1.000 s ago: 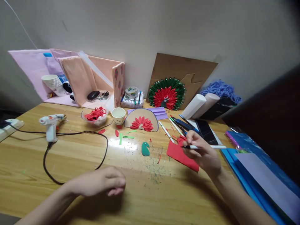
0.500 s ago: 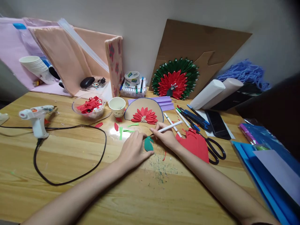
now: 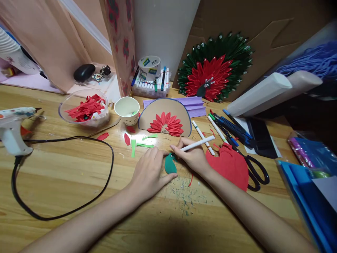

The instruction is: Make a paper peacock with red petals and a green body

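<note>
A small green bird-shaped cutout (image 3: pixel 171 166) lies on the wooden table. My left hand (image 3: pixel 149 172) holds it by the edges, thumb at its lower side and index finger at its top. A slim white marker pen (image 3: pixel 198 143) is gripped in my right hand (image 3: pixel 193 158), its tip over the upper end of the cutout and partly hidden by my fingers. Just beyond stands a tan cardboard half-circle (image 3: pixel 147 121) edged in blue, with red paper petals (image 3: pixel 165 123) fanned at its base. Red crepe paper (image 3: pixel 229 165) lies right of my right hand, by black-handled scissors (image 3: pixel 259 172).
On the left are a glue gun (image 3: pixel 15 130) with a looping black cable (image 3: pixel 112 168), a clear bowl (image 3: pixel 63 109) of red scraps and a paper cup (image 3: pixel 126 108). Several pens (image 3: pixel 229 128) and a phone (image 3: pixel 263 137) lie right. A red-green fan (image 3: pixel 216 70) leans behind.
The view has moved closer and tilted down. My left hand still holds the green cutout, and the marker in my right hand stays at its upper end.
</note>
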Available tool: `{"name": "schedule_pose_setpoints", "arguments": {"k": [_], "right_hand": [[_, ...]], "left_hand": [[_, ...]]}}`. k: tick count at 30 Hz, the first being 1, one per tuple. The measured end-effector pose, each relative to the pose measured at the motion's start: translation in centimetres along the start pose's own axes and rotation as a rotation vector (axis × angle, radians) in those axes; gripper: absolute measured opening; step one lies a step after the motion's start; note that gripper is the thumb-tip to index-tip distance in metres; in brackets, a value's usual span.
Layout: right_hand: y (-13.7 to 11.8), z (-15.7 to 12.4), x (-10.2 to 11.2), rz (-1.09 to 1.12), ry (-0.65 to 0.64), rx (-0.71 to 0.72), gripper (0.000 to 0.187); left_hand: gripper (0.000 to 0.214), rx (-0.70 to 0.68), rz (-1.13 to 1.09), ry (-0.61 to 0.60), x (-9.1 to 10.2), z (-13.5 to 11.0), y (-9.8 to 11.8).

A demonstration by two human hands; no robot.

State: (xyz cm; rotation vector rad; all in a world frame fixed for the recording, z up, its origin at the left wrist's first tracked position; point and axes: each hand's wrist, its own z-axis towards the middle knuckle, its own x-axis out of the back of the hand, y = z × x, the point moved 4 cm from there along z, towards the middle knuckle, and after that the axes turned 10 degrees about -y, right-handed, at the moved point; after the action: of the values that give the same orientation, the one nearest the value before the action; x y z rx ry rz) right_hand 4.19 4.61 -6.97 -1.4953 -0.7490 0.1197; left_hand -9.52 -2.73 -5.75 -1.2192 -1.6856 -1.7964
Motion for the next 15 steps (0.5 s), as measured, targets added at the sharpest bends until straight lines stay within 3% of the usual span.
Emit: {"name": "schedule_pose_setpoints", "arguments": {"k": [15], "right_hand": [[-0.12, 0.07, 0.23, -0.067, 0.015, 0.026, 0.033]], "left_hand": [[0.043, -0.034, 0.049, 0.003, -0.13, 0.01, 0.15]]}}
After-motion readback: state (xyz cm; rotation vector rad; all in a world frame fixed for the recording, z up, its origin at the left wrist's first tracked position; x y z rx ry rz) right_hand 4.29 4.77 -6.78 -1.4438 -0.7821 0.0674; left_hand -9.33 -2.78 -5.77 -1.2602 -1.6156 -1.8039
